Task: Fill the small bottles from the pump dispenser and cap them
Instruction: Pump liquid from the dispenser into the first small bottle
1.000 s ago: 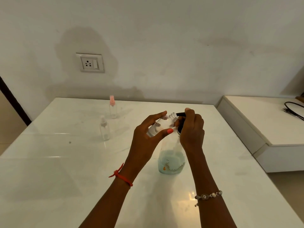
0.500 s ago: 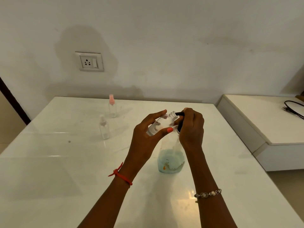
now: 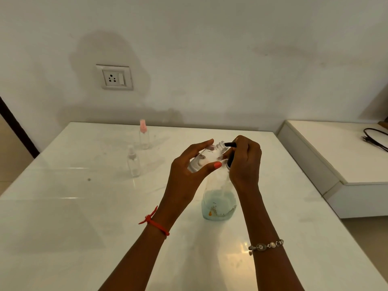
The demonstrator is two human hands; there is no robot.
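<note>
A clear pump dispenser [image 3: 218, 203] with pale blue liquid in its bottom stands mid-table. My right hand [image 3: 244, 162] is curled over its black pump head [image 3: 230, 145], whose nozzle points left. My left hand [image 3: 189, 171] holds a small uncapped clear bottle [image 3: 206, 157] tilted, its open neck right at the nozzle. Two more small bottles stand upright at the back left: one with a pink spray cap [image 3: 143, 134], one with a clear cap [image 3: 133, 161].
The white glossy table [image 3: 84, 217] runs back to a wall with a power socket [image 3: 115, 77]. A lower white ledge [image 3: 327, 156] adjoins on the right, with a black cable [image 3: 374, 139] lying on it.
Almost nothing differs. Both hands keep their hold, the small bottle's neck stays at the nozzle, and my right hand sits a touch lower on the pump head.
</note>
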